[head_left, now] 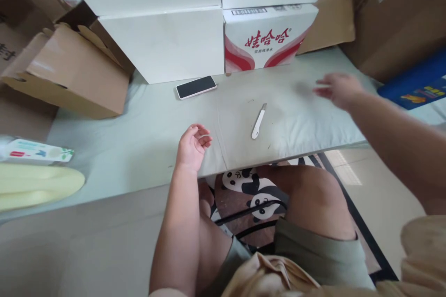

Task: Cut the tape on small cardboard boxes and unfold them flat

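Note:
A white utility knife [259, 122] lies on the pale green cloth-covered table [146, 125], between my two hands. My left hand [193, 145] rests on the table near its front edge, fingers loosely curled, with nothing in it. My right hand [338, 89] hovers over the right part of the table, blurred by motion, fingers stretched out and holding nothing. A phone [195, 87] lies face up behind the knife, close to the white boxes.
White cartons [163, 41] and a red-and-white printed carton [266, 37] are stacked at the back. An open brown box [66, 72] lies at left, big brown cartons [393, 14] at right, with a blue box [414, 81]. A yellow bag [35, 185] sits front left.

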`<state>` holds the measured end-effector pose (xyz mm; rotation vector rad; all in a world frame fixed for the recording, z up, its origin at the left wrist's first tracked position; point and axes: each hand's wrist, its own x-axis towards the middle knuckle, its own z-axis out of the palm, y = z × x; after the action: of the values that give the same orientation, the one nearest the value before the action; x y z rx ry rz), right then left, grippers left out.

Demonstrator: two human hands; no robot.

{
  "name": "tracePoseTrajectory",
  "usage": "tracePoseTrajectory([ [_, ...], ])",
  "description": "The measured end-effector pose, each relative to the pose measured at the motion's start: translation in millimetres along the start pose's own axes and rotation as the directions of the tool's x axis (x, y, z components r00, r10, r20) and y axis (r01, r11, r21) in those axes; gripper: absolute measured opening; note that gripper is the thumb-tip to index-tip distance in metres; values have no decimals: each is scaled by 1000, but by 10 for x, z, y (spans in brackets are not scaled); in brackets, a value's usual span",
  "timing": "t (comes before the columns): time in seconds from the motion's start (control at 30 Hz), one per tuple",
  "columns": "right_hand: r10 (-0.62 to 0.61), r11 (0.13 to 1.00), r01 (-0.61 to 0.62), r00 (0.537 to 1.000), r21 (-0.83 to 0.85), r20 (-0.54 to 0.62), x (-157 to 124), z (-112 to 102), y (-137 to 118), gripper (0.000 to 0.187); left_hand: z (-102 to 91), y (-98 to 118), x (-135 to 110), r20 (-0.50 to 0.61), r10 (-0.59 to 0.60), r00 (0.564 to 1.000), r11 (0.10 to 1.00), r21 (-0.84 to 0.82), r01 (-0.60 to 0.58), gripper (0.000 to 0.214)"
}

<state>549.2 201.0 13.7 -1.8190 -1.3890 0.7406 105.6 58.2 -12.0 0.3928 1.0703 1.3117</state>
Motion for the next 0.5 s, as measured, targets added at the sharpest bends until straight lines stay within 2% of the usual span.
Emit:
tracePoseTrajectory([
  [0.03,44,999,-44,999,-28,14,-167,163,35,20,4,6,-1,0,7,1000,1000,2,-7,19],
  [0.1,49,994,-44,998,-103,40,-536,476,52,27,4,13,-12,-1,29,1000,1000,10,-29,19],
  [0.17,-58,959,98,986,-265,156,-869,756,-40,41,-3,9,-36,5,51,999,998,25,-51,21],
  [0.23,-148,883,280,928,-377,342,-1110,1011,-229,53,-18,2,-75,28,71,997,997,41,-72,23],
  [0.27,-152,852,333,895,-404,419,-1192,1128,-340,54,-29,1,-100,41,83,996,995,47,-85,23],
  [0.33,-97,812,352,868,-465,488,-1294,1337,-548,47,-65,11,-160,57,106,993,993,45,-108,24],
  [0.4,-47,780,335,874,-529,483,-1339,1496,-697,36,-123,39,-229,53,127,990,991,22,-128,25],
  [0.5,-61,746,350,883,-566,465,-1354,1651,-824,29,-253,108,-330,39,156,987,987,-39,-154,26],
])
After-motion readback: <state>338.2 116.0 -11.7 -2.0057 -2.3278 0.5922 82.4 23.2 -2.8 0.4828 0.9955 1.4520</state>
